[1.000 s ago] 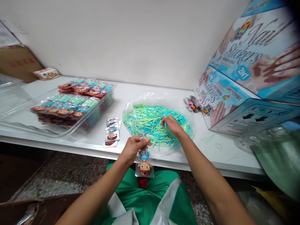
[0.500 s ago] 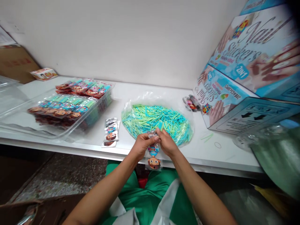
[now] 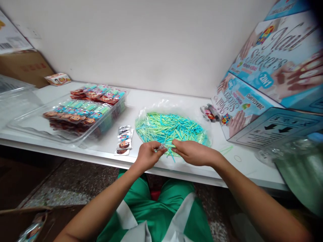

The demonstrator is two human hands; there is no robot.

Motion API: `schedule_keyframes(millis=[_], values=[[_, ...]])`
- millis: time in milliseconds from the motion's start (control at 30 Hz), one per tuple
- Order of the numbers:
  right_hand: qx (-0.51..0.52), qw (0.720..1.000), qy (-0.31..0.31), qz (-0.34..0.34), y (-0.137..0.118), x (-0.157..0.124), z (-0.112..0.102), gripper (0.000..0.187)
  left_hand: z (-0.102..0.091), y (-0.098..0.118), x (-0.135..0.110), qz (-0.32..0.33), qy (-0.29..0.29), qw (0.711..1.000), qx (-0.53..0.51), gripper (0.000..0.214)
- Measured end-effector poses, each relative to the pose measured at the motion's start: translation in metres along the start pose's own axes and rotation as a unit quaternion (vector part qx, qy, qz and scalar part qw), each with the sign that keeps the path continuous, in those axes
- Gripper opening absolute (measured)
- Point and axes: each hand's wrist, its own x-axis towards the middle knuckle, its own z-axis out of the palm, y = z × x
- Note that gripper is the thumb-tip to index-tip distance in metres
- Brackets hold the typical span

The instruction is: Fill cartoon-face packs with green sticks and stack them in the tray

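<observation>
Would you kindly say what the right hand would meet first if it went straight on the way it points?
Most likely the left hand or the clear packet it pinches; depth is unclear.

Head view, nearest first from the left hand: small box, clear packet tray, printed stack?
1. Printed stack: just left of the left hand.
2. Clear packet tray: farther left.
3. Small box: far left, by the wall.

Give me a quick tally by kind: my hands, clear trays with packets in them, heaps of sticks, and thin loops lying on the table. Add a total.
Hands: 2 (left hand and right hand)
Clear tray with packets in it: 1
Heap of sticks: 1
Thin loop: 1
Total: 5
</observation>
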Motion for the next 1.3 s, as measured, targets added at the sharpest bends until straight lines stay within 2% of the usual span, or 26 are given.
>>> schedule_keyframes(millis=[67,167,233,300,433,500,600,700,767,867,967,1067,1167,1233,1300], values=[[-0.047,0.999,-0.015,-0.003,-0.002,0.001,0.0,0.019,-0.004,0.0,-0.001,0.096,-0.004,0.984,0.148,0.02],[-0.107,0.993,-0.04,0.0,-0.006,0.004,0.003,0.014,-0.009,0.001,-0.002,0.197,-0.016,0.926,0.321,0.015],[-0.129,0.99,-0.054,0.007,-0.009,0.006,0.006,0.018,-0.009,0.002,-0.002,0.224,-0.028,0.895,0.385,0.015],[-0.132,0.989,-0.062,0.015,-0.012,0.008,0.008,0.031,-0.006,0.004,-0.002,0.232,-0.047,0.878,0.417,0.015],[-0.114,0.99,-0.079,0.015,-0.016,0.012,0.009,0.061,0.005,0.008,-0.007,0.222,-0.097,0.879,0.411,0.021],[-0.097,0.992,-0.087,0.006,-0.014,0.014,0.008,0.059,0.009,0.009,-0.012,0.211,-0.128,0.891,0.381,0.02],[-0.025,0.995,-0.094,-0.026,-0.007,0.013,0.002,0.042,0.012,0.008,-0.019,0.171,-0.157,0.927,0.294,0.02],[0.072,0.994,-0.071,-0.046,0.0,0.011,-0.001,0.033,0.013,0.006,-0.023,0.109,-0.171,0.969,0.138,0.021],[0.105,0.994,-0.035,-0.027,0.001,0.01,0.002,0.031,0.015,0.003,-0.024,0.054,-0.195,0.979,0.012,0.025],[0.124,0.992,0.03,0.008,-0.002,0.013,0.013,0.028,0.022,-0.003,-0.023,-0.03,-0.218,0.963,-0.157,0.028],[0.217,0.971,0.095,0.024,-0.005,0.017,0.029,0.027,0.028,-0.008,-0.023,-0.091,-0.177,0.943,-0.268,0.03],[0.367,0.916,0.15,0.052,-0.001,0.02,0.047,0.034,0.031,-0.01,-0.027,-0.128,-0.131,0.924,-0.335,0.032],[0.475,0.857,0.189,0.064,0.004,0.02,0.063,0.028,0.032,-0.01,-0.031,-0.143,-0.119,0.912,-0.366,0.032],[0.512,0.833,0.197,0.073,0.005,0.018,0.069,0.023,0.034,-0.012,-0.033,-0.149,-0.12,0.905,-0.38,0.032],[0.528,0.822,0.194,0.084,0.004,0.016,0.069,0.021,0.036,-0.012,-0.034,-0.151,-0.119,0.9,-0.39,0.031]])
